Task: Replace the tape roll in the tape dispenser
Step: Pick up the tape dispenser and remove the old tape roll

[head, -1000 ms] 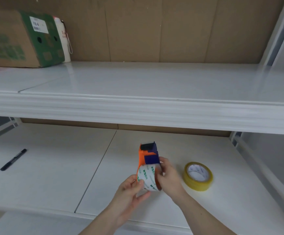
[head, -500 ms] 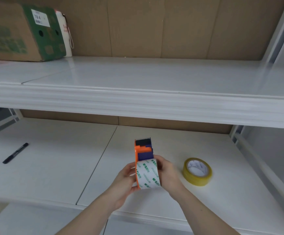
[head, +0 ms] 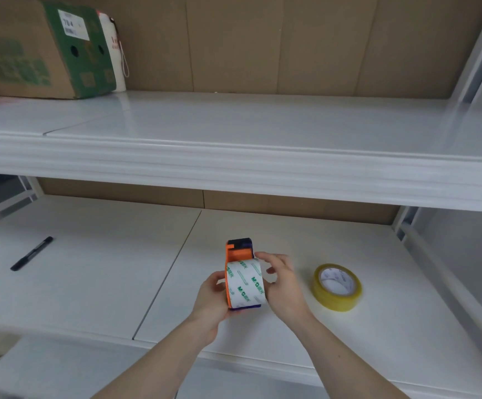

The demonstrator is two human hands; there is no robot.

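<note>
An orange and dark blue tape dispenser (head: 237,252) is held just above the lower shelf (head: 95,286), its cutter end pointing away from me. A white tape roll (head: 246,285) with green print sits in the dispenser. My left hand (head: 211,300) grips the dispenser's orange left side from below. My right hand (head: 283,283) cups the roll's right side, with its fingertips over the top edge of the roll. A yellow tape roll (head: 337,287) lies flat on the shelf to the right of my right hand.
A black pen (head: 31,253) lies on the lower shelf's left side. The upper shelf (head: 234,156) juts out above the hands. A green and brown cardboard box (head: 41,50) and a white item stand at its back left. A white upright frames the right side.
The dispenser with the white roll has turned level and settled between both hands. My right fingers have moved up over the roll's top edge. The view has shifted slightly.
</note>
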